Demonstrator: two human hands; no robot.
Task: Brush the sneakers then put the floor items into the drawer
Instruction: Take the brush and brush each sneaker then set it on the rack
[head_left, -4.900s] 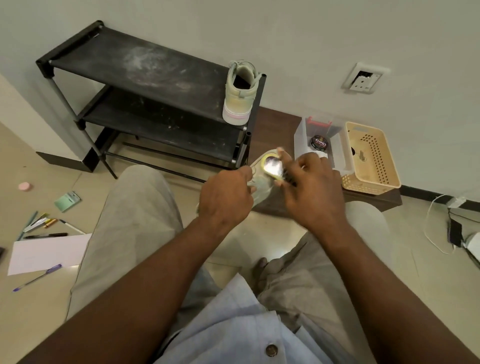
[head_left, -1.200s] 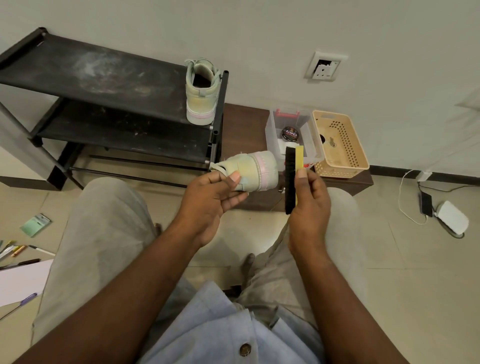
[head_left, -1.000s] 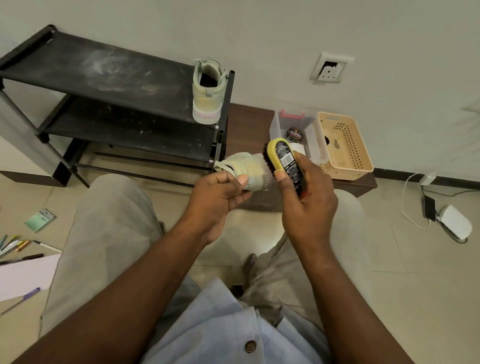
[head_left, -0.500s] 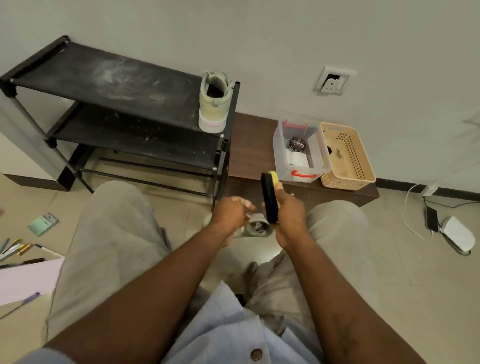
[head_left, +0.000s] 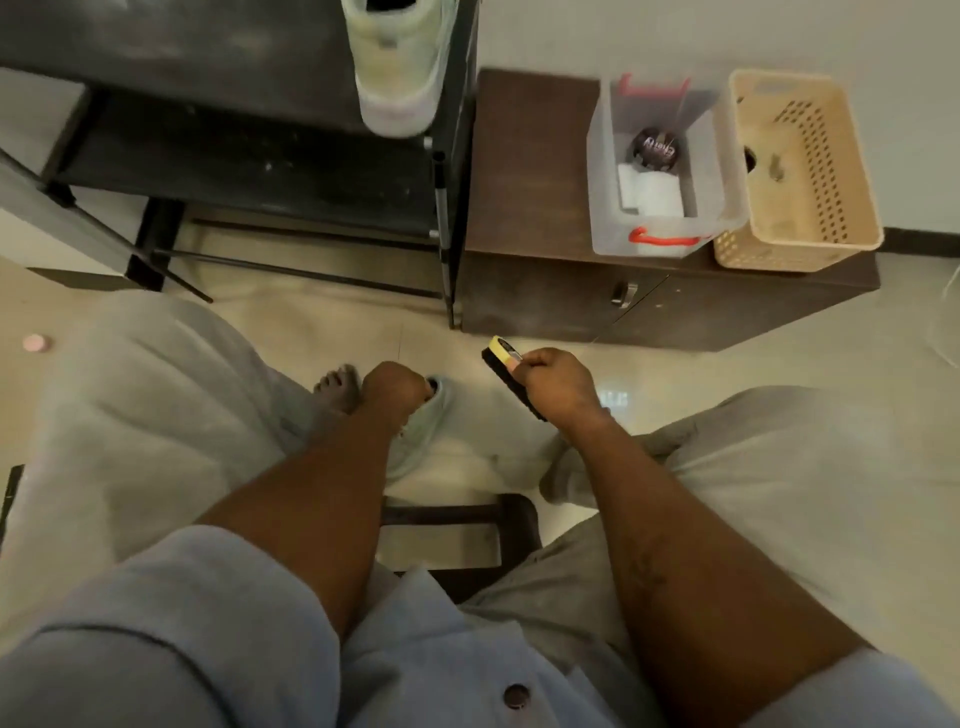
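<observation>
The pale green sneaker (head_left: 423, 431) is held low between the knees, on or just above the floor (head_left: 727, 374) (which of the two cannot be told through the blur). Its collar is gripped by the left hand (head_left: 392, 387), whose fingers are curled into the opening and largely hidden. At three o'clock of the shoe and apart from it, the shoe brush (head_left: 501, 358) is clamped in the right hand (head_left: 558, 387), with thumb and fingers closed round its yellow back. No bristle contact with the sneaker is shown.

The second sneaker (head_left: 397, 67) is stood heel outward on the black shoe rack (head_left: 260, 161) at twelve o'clock. From this the brushing is judged to be at or near its end, though it cannot be confirmed that both shoes have been cleaned.

The second part appears not yet begun. A small pink round item (head_left: 35, 343) lies on the floor at nine o'clock. The front of the brown cabinet (head_left: 535, 208) at one o'clock, with its metal handle (head_left: 621, 293), is seen closed. On the cabinet's surface a clear plastic box (head_left: 602, 156), in which a polish tin (head_left: 653, 148) is kept, is set touching a beige basket (head_left: 800, 249).
</observation>
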